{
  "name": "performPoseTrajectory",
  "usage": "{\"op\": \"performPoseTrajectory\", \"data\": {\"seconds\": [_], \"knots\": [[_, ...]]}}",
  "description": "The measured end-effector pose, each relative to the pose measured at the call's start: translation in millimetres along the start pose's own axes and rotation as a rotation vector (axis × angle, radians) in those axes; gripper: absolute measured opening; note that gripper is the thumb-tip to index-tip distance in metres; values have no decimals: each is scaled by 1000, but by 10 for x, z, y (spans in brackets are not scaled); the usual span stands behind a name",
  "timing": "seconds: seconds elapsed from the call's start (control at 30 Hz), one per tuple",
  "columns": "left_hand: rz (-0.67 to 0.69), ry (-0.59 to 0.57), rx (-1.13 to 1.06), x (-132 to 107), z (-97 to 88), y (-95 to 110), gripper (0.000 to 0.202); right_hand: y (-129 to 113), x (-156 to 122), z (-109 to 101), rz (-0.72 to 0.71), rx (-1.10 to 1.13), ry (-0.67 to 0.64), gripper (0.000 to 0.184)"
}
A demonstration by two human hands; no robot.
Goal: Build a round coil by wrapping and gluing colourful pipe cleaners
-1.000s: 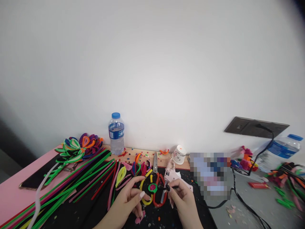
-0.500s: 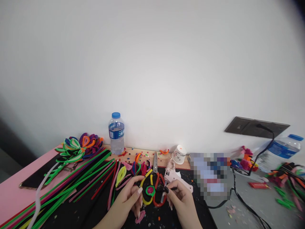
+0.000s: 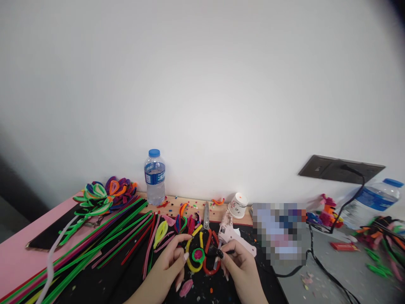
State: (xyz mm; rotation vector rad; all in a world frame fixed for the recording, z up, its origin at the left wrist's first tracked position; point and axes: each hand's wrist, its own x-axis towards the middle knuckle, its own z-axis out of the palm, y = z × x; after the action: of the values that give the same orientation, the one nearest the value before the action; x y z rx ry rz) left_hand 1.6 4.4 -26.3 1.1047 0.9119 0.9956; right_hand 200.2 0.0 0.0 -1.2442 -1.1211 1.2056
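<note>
My left hand (image 3: 169,264) hovers at the left side of the scissors, index finger and thumb apart, with nothing visible between them. The scissors (image 3: 206,217) lie blades toward the wall, with one yellow and one red handle loop. A green coil with a pink centre (image 3: 198,255) appears over the yellow loop, close to my left thumb. My right hand (image 3: 237,264) is closed in a pinch beside the red loop; a thin dark piece shows at its fingers, its kind unclear. Below my left fingers lies a pink fuzzy loop (image 3: 186,288). The pale pink glue gun (image 3: 236,239) lies behind my right hand.
Long pipe cleaners (image 3: 95,257) spread across the left, beside fuzzy flowers (image 3: 107,194). A water bottle (image 3: 155,179) and a paper cup (image 3: 238,205) stand near the wall. Black cables (image 3: 311,249) cross the grey surface at right, near another bottle (image 3: 376,198).
My left fingers have drawn slightly away from the pink loop, which shows more fully now. The green coil has shifted a little left and down. My right hand has barely moved.
</note>
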Motion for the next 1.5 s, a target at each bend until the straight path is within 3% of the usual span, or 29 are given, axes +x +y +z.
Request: {"op": "performPoseTrajectory", "data": {"seconds": [0.3, 0.73, 0.97, 1.5], "knots": [[11, 11, -21, 16, -1, 2, 41, 95, 14, -36, -35, 8, 7, 39], [-83, 53, -80, 38, -30, 20, 61, 119, 8, -32, -57, 29, 14, 37], [-30, 83, -135, 74, -36, 16, 45, 174, 15, -48, -60, 28, 4, 36], [-47, 126, -33, 67, -31, 70, 47, 79, 10, -36, -26, 9, 1, 42]]}}
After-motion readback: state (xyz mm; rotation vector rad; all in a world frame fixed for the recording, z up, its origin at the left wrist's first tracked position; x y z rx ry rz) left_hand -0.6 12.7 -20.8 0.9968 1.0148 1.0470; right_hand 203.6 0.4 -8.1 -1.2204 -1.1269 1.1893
